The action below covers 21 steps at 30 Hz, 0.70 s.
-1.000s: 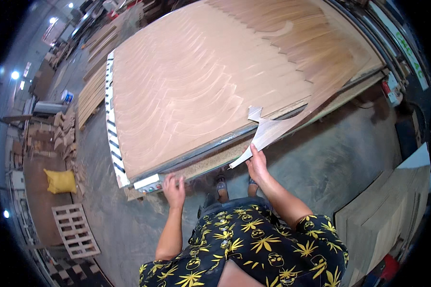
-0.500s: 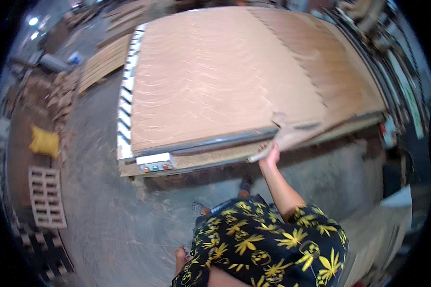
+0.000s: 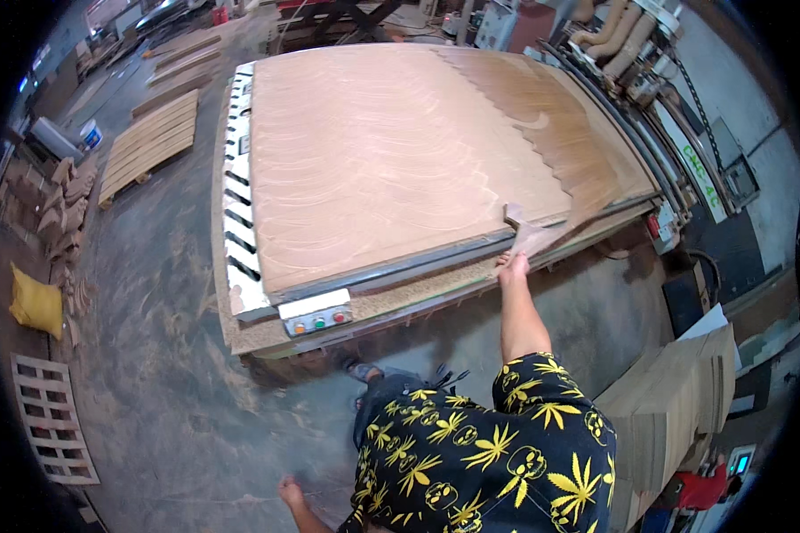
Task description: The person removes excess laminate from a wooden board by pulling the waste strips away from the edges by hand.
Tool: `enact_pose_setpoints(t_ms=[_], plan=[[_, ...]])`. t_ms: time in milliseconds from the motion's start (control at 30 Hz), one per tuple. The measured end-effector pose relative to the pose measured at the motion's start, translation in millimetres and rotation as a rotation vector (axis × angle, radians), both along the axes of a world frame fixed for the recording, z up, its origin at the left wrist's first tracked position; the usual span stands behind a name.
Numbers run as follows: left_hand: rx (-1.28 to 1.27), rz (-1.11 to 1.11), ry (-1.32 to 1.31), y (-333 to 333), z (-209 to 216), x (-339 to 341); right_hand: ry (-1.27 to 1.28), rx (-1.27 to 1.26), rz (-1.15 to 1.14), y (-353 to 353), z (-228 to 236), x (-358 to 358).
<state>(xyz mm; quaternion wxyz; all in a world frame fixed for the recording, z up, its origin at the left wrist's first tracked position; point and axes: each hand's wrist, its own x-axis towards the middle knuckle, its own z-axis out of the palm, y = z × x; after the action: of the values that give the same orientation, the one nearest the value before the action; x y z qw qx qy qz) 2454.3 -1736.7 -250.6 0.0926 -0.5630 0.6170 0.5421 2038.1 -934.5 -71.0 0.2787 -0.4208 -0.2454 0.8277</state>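
Right of centre in the frame, at the near edge of a broad, tan-topped table [image 3: 382, 169], the right hand [image 3: 513, 264] is closed on the narrow near end of a thin brown sheet [image 3: 587, 155], fingers and thumb pinching it. The held end lies just above the hand in the frame, touching the fingers, with a short prong sticking up and to the left over the table's rim. From there the brown sheet widens away from the hand toward the upper right, lying over the table's right part, its left border jagged like saw teeth. The tan surface to the left of that border is marked with curved, wavy lines.

At the lower edge of the frame, left of the patterned shirt [image 3: 489, 440], the left hand [image 3: 290, 490] hangs well apart from the brown sheet and the table. Its fingers look loosely curled; it is too small to tell whether it holds anything.

On the table's near left corner sits a control box [image 3: 318, 313] with three coloured buttons, next to a black-and-white striped strip [image 3: 240, 222] along the left side. At far left lie a yellow sack [image 3: 36, 300] and a pale slotted panel [image 3: 53, 419]; at lower right, a stack of boards [image 3: 671, 391].
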Motion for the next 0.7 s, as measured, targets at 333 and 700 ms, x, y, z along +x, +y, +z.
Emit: enact_pose_setpoints(t_ms=[333,700], plan=[[-0.028,-0.017,0.025,-89.1,86.5,-51.7,0.067,-0.093,-0.047,-123.5,30.0,-83.9],[-0.231,-0.554,0.103,-201.9,-45.0,-29.3,0.053,-0.116,-0.117,-352.8,65.2,-145.8]])
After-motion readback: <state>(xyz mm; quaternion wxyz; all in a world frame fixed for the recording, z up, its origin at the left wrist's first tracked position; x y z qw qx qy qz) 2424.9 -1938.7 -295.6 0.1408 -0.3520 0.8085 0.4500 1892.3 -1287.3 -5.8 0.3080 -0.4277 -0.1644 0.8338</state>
